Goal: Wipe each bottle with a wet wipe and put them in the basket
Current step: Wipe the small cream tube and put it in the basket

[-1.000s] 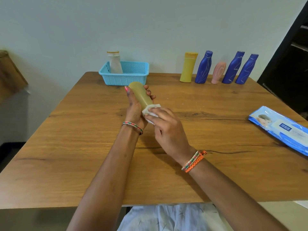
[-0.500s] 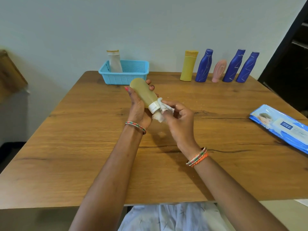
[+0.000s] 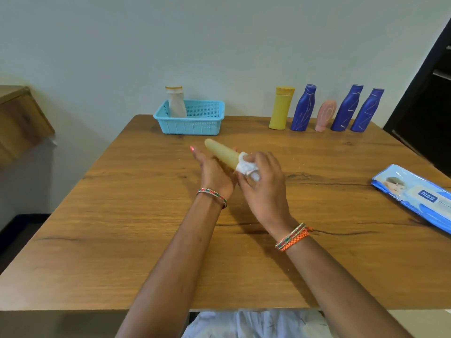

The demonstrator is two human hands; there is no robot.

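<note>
Left hand [image 3: 214, 172] has the tan bottle [image 3: 223, 153] cradled in its palm, fingers stretched along it more than clamped round, and the right hand [image 3: 264, 184] has the wipe [image 3: 246, 167] bunched in its fingers around the cap end. Half a second back the white cap was poking out bare beside the wipe; now the wipe has come back over it and the cap's hidden again. The bottle's also dropped lower and flatter, bottom end pointing at the far side of the desk [image 3: 122, 215], toward the basket [image 3: 192, 118].

So I'd say this one's on its finishing rub, cap and neck getting the last pass, body likely done. It's held over the middle of the desk, not touching it.

One pale bottle [image 3: 176, 102] already stands in the basket at the far left edge. Along the far right edge, five more are waiting in a row: a yellow one [image 3: 280, 109], three blue [image 3: 303, 109], a little pink one [image 3: 325, 114]. Wipe pack [image 3: 415, 193] sits at the right edge.

Early days then. Next is probably dropping this one in the basket.
</note>
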